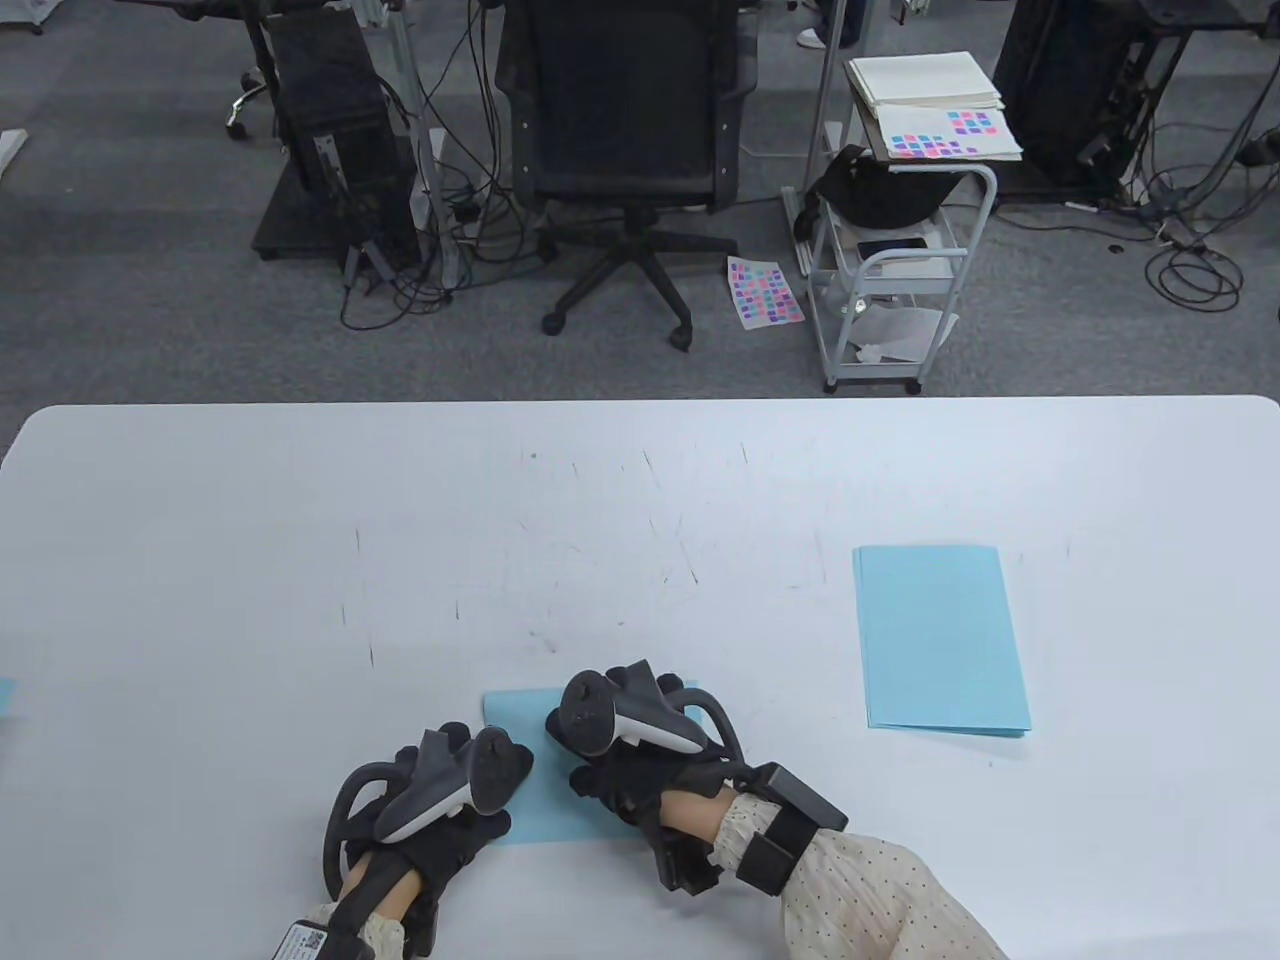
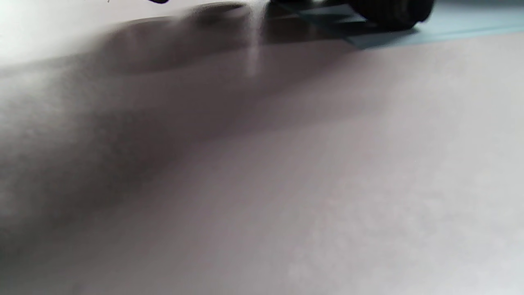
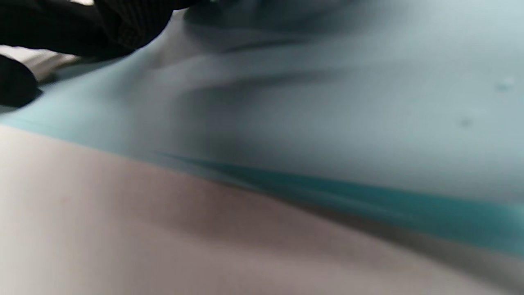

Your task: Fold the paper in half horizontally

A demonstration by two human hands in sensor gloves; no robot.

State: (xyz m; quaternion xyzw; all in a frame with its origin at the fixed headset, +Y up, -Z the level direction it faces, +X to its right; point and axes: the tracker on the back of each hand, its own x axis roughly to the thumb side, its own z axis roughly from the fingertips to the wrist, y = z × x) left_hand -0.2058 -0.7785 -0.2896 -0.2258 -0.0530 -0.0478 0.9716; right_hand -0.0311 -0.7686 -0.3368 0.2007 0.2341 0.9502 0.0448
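Pressing down near the tabletop's (image 1: 200, 560) front edge, left hand (image 1: 440, 800) and right hand (image 1: 640, 740) both lie on the light-blue paper (image 1: 555, 800), trackers hiding most of it; finger spread can't be told. Farther right, well apart, sits a blue sheet stack (image 1: 940, 640). Beyond the tabletop: office chair (image 1: 625, 130), white cart (image 1: 895, 270) w/ papers, colour-swatch sheet (image 1: 763, 291) on floor.

Your table view looks down on the table (image 1: 300, 520) from above; both wrist views skim it very close, sharing the blue paper (image 1: 560, 800).
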